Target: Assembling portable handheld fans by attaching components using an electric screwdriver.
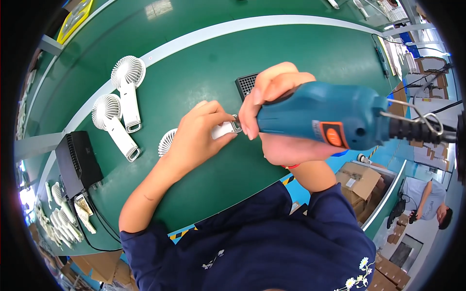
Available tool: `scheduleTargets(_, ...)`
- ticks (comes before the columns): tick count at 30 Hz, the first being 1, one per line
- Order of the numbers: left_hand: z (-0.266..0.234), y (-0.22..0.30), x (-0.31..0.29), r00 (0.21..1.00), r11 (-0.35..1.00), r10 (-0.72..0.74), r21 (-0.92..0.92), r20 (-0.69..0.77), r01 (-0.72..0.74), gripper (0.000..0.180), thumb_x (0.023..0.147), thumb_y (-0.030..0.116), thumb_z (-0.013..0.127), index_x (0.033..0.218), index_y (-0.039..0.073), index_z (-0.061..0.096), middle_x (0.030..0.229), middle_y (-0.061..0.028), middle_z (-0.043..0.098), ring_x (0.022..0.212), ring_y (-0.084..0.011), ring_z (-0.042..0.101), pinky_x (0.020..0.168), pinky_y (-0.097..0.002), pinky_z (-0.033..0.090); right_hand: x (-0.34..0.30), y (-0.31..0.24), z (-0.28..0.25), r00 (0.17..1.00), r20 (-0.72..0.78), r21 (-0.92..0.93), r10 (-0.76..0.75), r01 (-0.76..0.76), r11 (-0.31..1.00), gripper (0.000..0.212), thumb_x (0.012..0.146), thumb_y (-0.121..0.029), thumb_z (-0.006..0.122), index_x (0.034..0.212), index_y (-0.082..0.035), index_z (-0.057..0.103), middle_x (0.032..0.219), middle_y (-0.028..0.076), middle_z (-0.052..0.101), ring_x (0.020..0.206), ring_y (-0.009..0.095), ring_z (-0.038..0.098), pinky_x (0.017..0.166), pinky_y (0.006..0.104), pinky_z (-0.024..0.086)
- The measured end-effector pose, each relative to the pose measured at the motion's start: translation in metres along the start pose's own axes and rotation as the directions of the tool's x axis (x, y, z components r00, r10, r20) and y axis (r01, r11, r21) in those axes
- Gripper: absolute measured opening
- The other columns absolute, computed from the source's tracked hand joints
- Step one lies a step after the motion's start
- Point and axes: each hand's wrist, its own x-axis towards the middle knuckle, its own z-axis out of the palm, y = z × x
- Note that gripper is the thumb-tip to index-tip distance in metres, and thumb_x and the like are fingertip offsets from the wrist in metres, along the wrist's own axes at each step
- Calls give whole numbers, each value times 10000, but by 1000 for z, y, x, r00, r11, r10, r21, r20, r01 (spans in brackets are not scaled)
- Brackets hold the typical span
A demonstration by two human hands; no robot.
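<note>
My left hand [196, 133] is closed around a white handheld fan [223, 130] lying low over the green bench. The fan's ribbed head shows on the wrist side of that hand, and the end of its handle sticks out past the fingertips. A teal electric screwdriver [315, 114] lies level in my right hand [279, 80], its cord end toward the right. Its front end points at the fan's handle end; my fingers hide most of the tip, so I cannot tell whether it touches. Just behind my right hand sits a black perforated tray [245, 86], partly covered.
Two more white fans [128, 75] lie at the left. Nearer stands a black box [77, 157] with cables, beside a pile of white fans [63, 225]. Cardboard boxes [359, 179] are beyond the bench at right, where another person [429, 196] works. A grey strip [194, 42] crosses the green bench [204, 63].
</note>
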Motion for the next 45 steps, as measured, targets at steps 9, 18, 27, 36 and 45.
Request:
scheduleTargets(9,0,2,2,995,995,-104,-6,-8,104,280,692,47,777,950,19,671,875,-89,574,843,-278,597,735,-375,500,7,23,-3,998,66,-136,-1,10,991,1010,722,-905,410,1003,60,506,968,165,508,456,235,562,406,348,467)
scheduleTargets(18,-1,2,0,991,991,-132,2,-35,133,286,694,46,779,948,2,654,875,-108,566,835,-293,600,734,-382,502,7,23,3,989,-60,-193,134,-143,971,1016,733,-911,359,999,60,493,939,167,513,452,226,561,402,332,461)
scheduleTargets(27,6,0,3,986,990,-140,-38,-89,137,266,710,65,776,937,8,648,873,-112,561,841,-302,585,756,-402,491,12,24,18,932,-159,-328,326,-361,873,1047,703,-951,296,897,57,502,860,126,504,423,202,522,396,291,397)
scheduleTargets(36,5,-1,0,991,992,-112,43,-66,115,293,683,45,800,921,14,632,851,-82,566,749,-228,584,687,-347,499,23,-35,-56,972,-150,-148,-179,157,977,928,812,-868,286,1041,-3,530,1019,103,500,467,188,486,409,331,383)
scheduleTargets(45,8,3,2,985,985,-163,41,-50,165,291,684,41,800,902,7,611,861,-112,549,804,-286,582,713,-393,496,14,-15,-86,930,-317,-276,-186,97,956,929,793,-890,275,1010,-16,504,994,100,485,456,191,483,414,335,390)
